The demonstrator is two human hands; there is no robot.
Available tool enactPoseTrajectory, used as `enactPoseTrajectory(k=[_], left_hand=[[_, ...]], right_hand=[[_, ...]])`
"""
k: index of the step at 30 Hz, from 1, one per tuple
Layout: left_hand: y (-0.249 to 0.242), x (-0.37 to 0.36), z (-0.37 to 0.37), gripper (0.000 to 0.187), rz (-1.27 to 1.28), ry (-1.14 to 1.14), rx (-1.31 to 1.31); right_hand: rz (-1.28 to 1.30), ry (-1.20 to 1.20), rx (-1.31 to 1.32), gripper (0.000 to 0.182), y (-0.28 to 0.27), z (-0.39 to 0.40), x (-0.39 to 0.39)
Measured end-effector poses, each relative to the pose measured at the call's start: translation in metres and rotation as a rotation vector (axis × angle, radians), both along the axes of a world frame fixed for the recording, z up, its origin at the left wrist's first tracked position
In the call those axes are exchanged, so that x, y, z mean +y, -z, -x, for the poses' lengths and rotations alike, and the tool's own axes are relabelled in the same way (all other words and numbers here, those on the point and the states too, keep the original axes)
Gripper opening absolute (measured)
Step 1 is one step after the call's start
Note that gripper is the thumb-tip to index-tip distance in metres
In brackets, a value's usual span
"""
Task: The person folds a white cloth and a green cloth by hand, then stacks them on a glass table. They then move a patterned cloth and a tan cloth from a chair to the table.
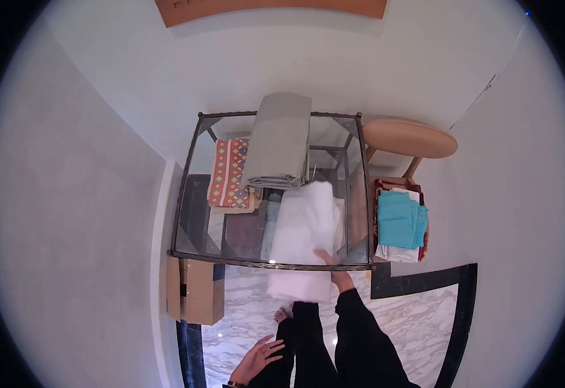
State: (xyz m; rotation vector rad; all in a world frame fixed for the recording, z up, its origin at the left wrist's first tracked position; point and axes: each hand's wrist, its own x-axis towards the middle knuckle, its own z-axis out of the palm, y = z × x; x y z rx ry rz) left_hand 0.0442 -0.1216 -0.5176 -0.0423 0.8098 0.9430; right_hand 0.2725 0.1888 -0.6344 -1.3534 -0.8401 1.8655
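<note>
A folded white cloth [305,220] lies across the front part of the glass-topped table [273,266], one end reaching past the front rim. My right hand [339,275] is at the cloth's right side by that rim, its fingers closed on the cloth's edge. Low in the view, my left hand [255,359] is empty with its fingers spread, in front of my dark-clothed leg. Behind the white cloth is a thick folded grey cloth [279,139]. To its left sits a folded orange patterned cloth [229,171].
A chair with a tan backrest [412,138] stands right of the table, with folded turquoise cloths [399,218] on its seat. A cardboard box [202,291] is on the marble floor [425,317] at the table's front left. Walls rise on both sides.
</note>
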Motion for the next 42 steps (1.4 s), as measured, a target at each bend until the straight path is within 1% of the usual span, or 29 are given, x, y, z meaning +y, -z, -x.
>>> enactPoseTrajectory(k=[1,3,4,6,7,10,12,14,15,16,17,18,21,24,25,26,27,28,29,30,31,32,34,36,38,39,40,41,42], left_hand=[[-0.001,-0.002,0.001,0.052,0.07,0.007,0.034],[0.011,-0.011,0.004,0.053,0.171,0.044,0.11],[0.021,-0.015,0.007,0.054,0.216,0.065,0.154],[0.044,-0.033,0.018,0.051,0.231,0.021,0.145],[0.053,-0.044,0.024,0.05,0.241,-0.004,0.143],[0.066,-0.072,0.039,0.06,-0.006,0.029,0.161],[0.072,-0.085,0.045,0.06,0.131,0.018,0.212],[0.079,-0.091,0.046,0.059,0.223,-0.01,0.203],[0.079,-0.088,0.043,0.059,0.373,-0.008,0.244],[0.091,-0.091,0.044,0.058,0.477,-0.031,0.211],[0.094,-0.093,0.042,0.056,0.445,-0.014,0.215],[0.091,-0.085,0.039,0.053,0.412,0.003,0.219],[0.081,-0.053,0.027,0.05,0.348,0.193,0.419],[0.082,-0.024,0.019,0.048,0.38,0.199,0.472],[0.083,-0.016,0.017,0.05,0.34,0.202,0.561],[0.085,-0.009,0.008,0.036,0.445,0.015,0.728],[0.083,0.002,0.004,0.03,0.335,-0.037,0.91],[0.08,0.013,0.001,0.027,0.22,-0.091,1.087],[0.065,0.034,-0.002,0.028,0.163,-0.198,1.198],[0.046,0.058,-0.006,0.032,0.192,-0.278,1.308],[0.029,0.075,-0.005,0.033,0.146,-0.296,1.385],[0.013,0.092,0.0,0.035,0.096,-0.313,1.46],[-0.016,0.127,0.013,0.03,-0.125,-0.201,1.76],[-0.058,0.193,0.017,0.023,-0.323,-0.096,1.934],[-0.088,0.269,0.013,0.016,-0.331,-0.202,1.866],[-0.102,0.304,0.016,0.015,-0.348,-0.123,1.812],[-0.094,0.332,0.025,0.026,-0.437,-0.157,1.709],[-0.101,0.369,0.023,0.037,-0.448,-0.189,1.61],[-0.098,0.403,0.03,0.04,-0.482,-0.17,1.584]], right_hand=[[-0.166,0.071,-0.025,0.064,0.009,0.0,0.014],[-0.05,0.113,0.107,0.067,-0.067,0.015,0.039],[0.026,0.101,0.129,0.067,-0.058,0.014,0.055],[0.177,0.075,0.185,0.067,-0.031,0.015,0.087],[0.169,0.092,0.18,0.069,-0.027,0.016,0.101],[0.133,0.125,0.174,0.071,-0.032,0.016,0.137],[0.085,0.142,0.184,0.071,-0.039,0.01,0.152],[0.065,0.156,0.102,0.07,-0.011,0.001,0.163],[0.047,0.162,0.059,0.069,0.003,-0.003,0.172],[0.012,0.132,-0.012,0.068,0.011,-0.007,0.177],[-0.019,0.1,-0.083,0.067,0.018,-0.01,0.178],[-0.052,0.069,-0.154,0.066,0.02,-0.012,0.181],[-0.121,0.166,-0.107,0.064,0.031,-0.006,0.203],[0.036,0.198,-0.135,0.062,0.009,-0.015,0.224],[-0.103,0.224,-0.199,0.062,0.019,-0.019,0.228],[-0.244,0.251,-0.261,0.062,0.03,-0.023,0.232],[-0.388,0.279,-0.323,0.062,0.039,-0.026,0.235],[-0.411,0.324,-0.329,0.062,0.05,-0.028,0.232],[-0.433,0.369,-0.334,0.062,0.054,-0.028,0.225],[-0.456,0.414,-0.337,0.062,0.049,-0.024,0.221],[-0.456,0.4,-0.442,0.063,0.045,-0.024,0.218],[-0.455,0.386,-0.549,0.063,0.029,-0.024,0.215],[-0.444,0.399,-0.71,0.063,0.001,-0.02,0.209],[-0.424,0.447,-0.814,0.061,-0.019,-0.012,0.202],[-0.46,0.463,-0.925,0.061,-0.032,-0.003,0.187],[-0.478,0.474,-0.98,0.061,-0.035,0.002,0.177],[-0.556,0.447,-1.056,0.06,-0.034,0.009,0.163],[-0.633,0.416,-1.132,0.059,-0.028,0.016,0.143],[-0.712,0.387,-1.207,0.059,-0.026,0.022,0.124]])
